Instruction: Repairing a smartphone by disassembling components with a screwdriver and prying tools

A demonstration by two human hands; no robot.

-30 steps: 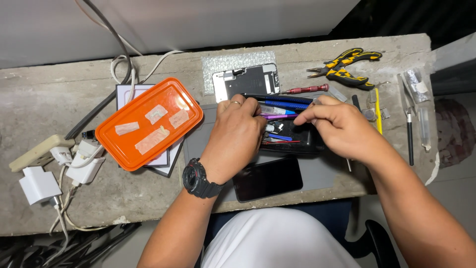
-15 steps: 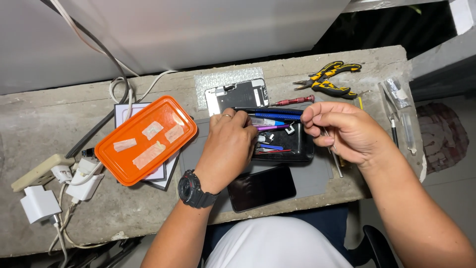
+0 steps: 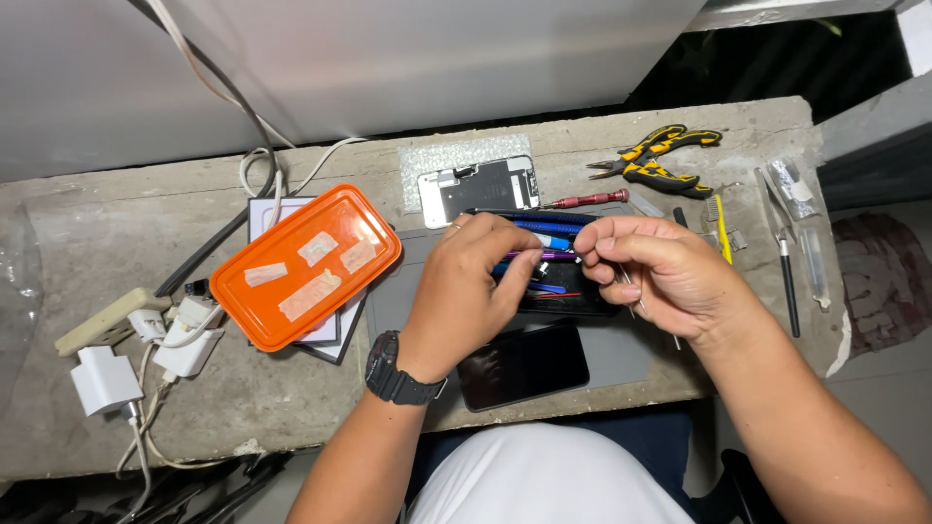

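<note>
Head view, looking down at a concrete bench (image 3: 291, 408). Your left hand (image 3: 471, 291) is curled over the near-left part of a black tool case (image 3: 573, 296), fingers bent onto the tools inside; it touches them, but whether it pinches one I cannot tell. A black watch (image 3: 396, 371) sits on that wrist. Your right hand (image 3: 670, 277) hovers over the right end of the case, thumb and forefinger pinched shut on a thin metal tool (image 3: 629, 283), likely tweezers, its tip poking out below the hand. The case lies on a grey mat (image 3: 621, 354), mid-bench, with blue and purple-handled tools (image 3: 549, 236) showing between your hands. A dark phone (image 3: 524, 364), screen up, lies on the mat just in front of the case, near your left wrist. Behind the case: an opened phone back (image 3: 481, 186) and a red-handled screwdriver (image 3: 587, 201). Far right: yellow-black pliers (image 3: 660, 160), a yellow-handled tool (image 3: 723, 228). Left of your left hand: an orange lidded box (image 3: 306, 267) resting on a flat dark-edged box. Far left: white chargers (image 3: 107, 378) and cables.
</note>
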